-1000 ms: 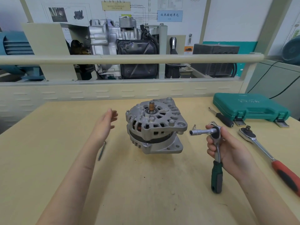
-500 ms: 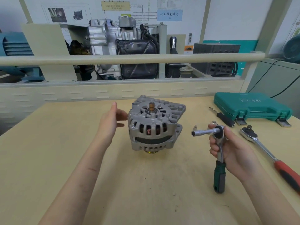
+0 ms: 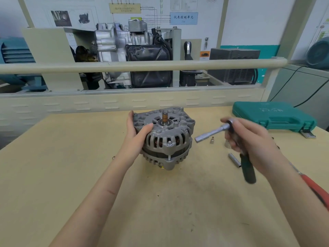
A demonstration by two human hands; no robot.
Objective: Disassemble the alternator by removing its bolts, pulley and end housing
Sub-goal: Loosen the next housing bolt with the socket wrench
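Your left hand (image 3: 138, 135) grasps the alternator (image 3: 165, 138), thumb laid over its top housing and fingers curled round the far side, as it stands shaft-up on the workbench (image 3: 71, 175). Further right, your right hand (image 3: 249, 139) is clenched round the green-handled ratchet (image 3: 247, 170), its extension aimed at the alternator. At the far right the green tool case (image 3: 274, 115) lies closed, contents hidden.

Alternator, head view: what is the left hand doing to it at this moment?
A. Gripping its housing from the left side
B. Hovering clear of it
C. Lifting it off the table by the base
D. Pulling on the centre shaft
A: the left hand wraps the left side of the alternator, its thumb lying on the finned top housing while the alternator sits on the table.
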